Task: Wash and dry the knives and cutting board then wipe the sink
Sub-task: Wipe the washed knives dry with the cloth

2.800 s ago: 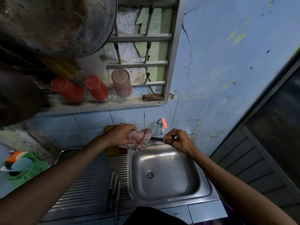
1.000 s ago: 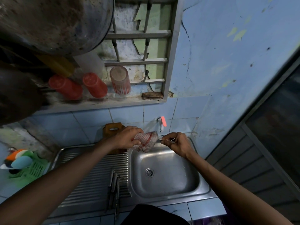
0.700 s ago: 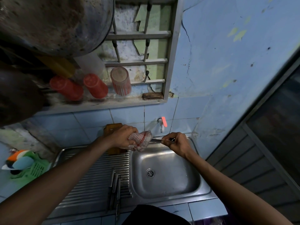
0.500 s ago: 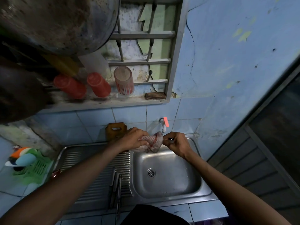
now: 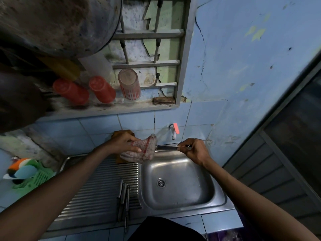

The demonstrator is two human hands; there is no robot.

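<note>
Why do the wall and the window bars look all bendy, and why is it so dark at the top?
Head view: the wide-angle lens bends straight lines, so the grey window bars and blue tiled wall lean and curve. The big dark metal pot up close looks smeared and shadowed, while light glints off the steel sink basin.

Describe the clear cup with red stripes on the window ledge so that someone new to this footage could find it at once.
Start at the barred window above the steel sink and drop to its ledge. Three cups stand there upside down. The clear plastic cup with red vertical stripes is the rightmost, next to two solid red plastic cups; it alone is see-through.
</note>
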